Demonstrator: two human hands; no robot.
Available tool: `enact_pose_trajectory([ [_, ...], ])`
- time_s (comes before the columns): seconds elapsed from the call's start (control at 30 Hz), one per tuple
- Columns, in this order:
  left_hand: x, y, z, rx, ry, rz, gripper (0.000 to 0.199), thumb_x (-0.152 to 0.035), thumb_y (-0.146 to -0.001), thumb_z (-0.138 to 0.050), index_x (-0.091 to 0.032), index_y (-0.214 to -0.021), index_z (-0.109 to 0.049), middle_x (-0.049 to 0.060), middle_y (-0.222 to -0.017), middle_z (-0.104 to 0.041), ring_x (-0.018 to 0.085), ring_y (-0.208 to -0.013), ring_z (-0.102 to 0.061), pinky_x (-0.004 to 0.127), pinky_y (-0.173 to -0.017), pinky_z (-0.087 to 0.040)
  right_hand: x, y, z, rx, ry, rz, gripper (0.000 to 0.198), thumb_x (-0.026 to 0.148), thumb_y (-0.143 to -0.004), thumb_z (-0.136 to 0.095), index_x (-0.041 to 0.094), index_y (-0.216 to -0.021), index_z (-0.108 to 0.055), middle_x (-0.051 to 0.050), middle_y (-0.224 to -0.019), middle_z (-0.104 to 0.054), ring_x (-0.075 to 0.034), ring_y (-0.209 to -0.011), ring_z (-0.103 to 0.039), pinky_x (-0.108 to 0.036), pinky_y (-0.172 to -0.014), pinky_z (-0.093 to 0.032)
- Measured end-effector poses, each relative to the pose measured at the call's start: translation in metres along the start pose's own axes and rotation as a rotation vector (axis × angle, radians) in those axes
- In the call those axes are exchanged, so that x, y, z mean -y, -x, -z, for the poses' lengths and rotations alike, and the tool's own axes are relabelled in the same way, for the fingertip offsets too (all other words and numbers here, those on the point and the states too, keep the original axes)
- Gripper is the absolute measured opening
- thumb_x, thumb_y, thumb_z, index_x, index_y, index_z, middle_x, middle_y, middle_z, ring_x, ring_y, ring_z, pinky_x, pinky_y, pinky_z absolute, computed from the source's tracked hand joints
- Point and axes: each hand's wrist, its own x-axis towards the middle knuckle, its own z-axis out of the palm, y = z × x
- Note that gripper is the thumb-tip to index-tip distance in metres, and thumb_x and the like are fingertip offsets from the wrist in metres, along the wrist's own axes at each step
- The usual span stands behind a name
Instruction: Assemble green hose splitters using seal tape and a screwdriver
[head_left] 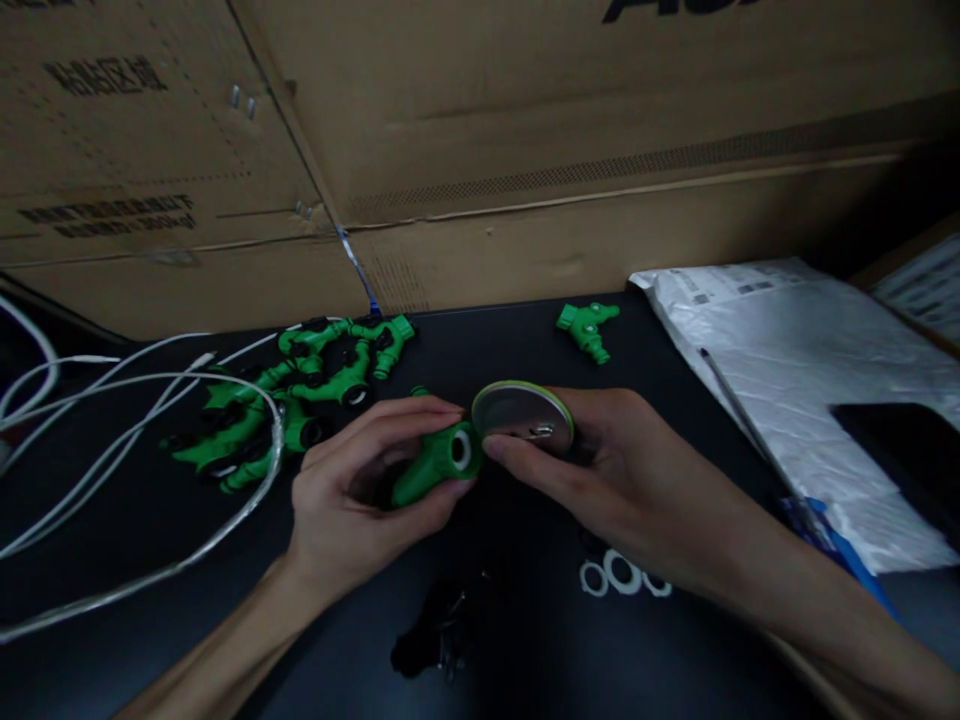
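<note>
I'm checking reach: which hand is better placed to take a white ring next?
Probably the right hand: the white rings lie near its wrist, though it holds a round disc. The left hand is farther off, holding a green fitting.

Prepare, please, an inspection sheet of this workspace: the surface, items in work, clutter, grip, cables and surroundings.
Surface: dark tabletop, dimly lit.
Work items: green fitting with white ring in its opening; round disc with pin on its metallic back; heaped green fittings at left; lone green fitting farther back; loose white rings, right of centre.
Clutter: pale package with black slab on it; dark object in front, too dim to identify.
Grip: left hand holds the green fitting, right hand the round disc; whether these touch, cannot tell.
Cables: pale cables loop at left, one crossing before the fittings.
Surroundings: printed cardboard behind.
</note>
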Motion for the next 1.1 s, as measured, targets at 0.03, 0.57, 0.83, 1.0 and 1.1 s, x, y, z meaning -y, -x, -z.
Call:
enact_pose_trajectory([
  [0.03, 0.000, 0.000, 0.000, 0.000, 0.018, 0.004, 0.042, -0.004, -0.076, -0.081, -0.023, -0.113, -0.075, 0.007, -0.113, -0.076, 0.020, -0.101, -0.076, 0.027, -0.082, -0.068, 0.000, 0.000, 0.000, 0.005, -0.028, -0.012, 0.018, 0.024, -0.096, -0.060, 0.019, -0.082, -0.071, 0.001, -0.081, -0.067, -0.014, -0.073, -0.058, -0.024, -0.066, -0.046],
  [0.57, -0.002, -0.001, 0.000, -0.010, 0.091, -0.013, 0.047, 0.000, -0.074, -0.081, -0.024, -0.114, -0.075, 0.006, -0.115, -0.075, 0.020, -0.101, -0.076, 0.025, -0.080, -0.068, 0.006, 0.002, 0.002, -0.002, -0.152, -0.036, 0.028, 0.023, -0.093, -0.064, 0.018, -0.065, -0.060, 0.006, -0.056, -0.047, -0.007, -0.051, -0.039, -0.018, -0.042, -0.026],
  [0.83, -0.002, -0.002, 0.000, -0.018, -0.017, -0.057, 0.041, -0.006, -0.076, -0.081, -0.023, -0.113, -0.074, 0.007, -0.112, -0.076, 0.021, -0.101, -0.075, 0.026, -0.078, -0.067, 0.008, 0.004, -0.003, -0.055, 0.016, -0.031, 0.022, 0.023, -0.094, -0.060, 0.019, -0.073, -0.067, 0.002, -0.072, -0.063, -0.012, -0.063, -0.054, -0.023, -0.056, -0.040],
  [1.0, -0.002, 0.000, -0.001, -0.030, -0.153, -0.134, 0.039, -0.008, -0.078, -0.080, -0.023, -0.113, -0.073, 0.005, -0.112, -0.077, 0.020, -0.099, -0.075, 0.033, -0.087, -0.065, 0.006, 0.010, -0.008, -0.108, 0.230, 0.057, 0.022, 0.017, -0.094, -0.061, 0.020, -0.072, -0.060, 0.005, -0.066, -0.059, -0.008, -0.058, -0.049, -0.023, -0.054, -0.035],
  [1.1, -0.001, 0.002, -0.002, -0.036, -0.200, -0.166, 0.041, -0.008, -0.077, -0.082, -0.021, -0.115, -0.072, 0.006, -0.114, -0.076, 0.020, -0.098, -0.074, 0.034, -0.088, -0.065, 0.009, 0.012, -0.008, -0.117, 0.281, 0.091, 0.029, 0.015, -0.094, -0.060, 0.019, -0.066, -0.050, 0.007, -0.060, -0.047, -0.006, -0.052, -0.039, -0.022, -0.050, -0.030],
])
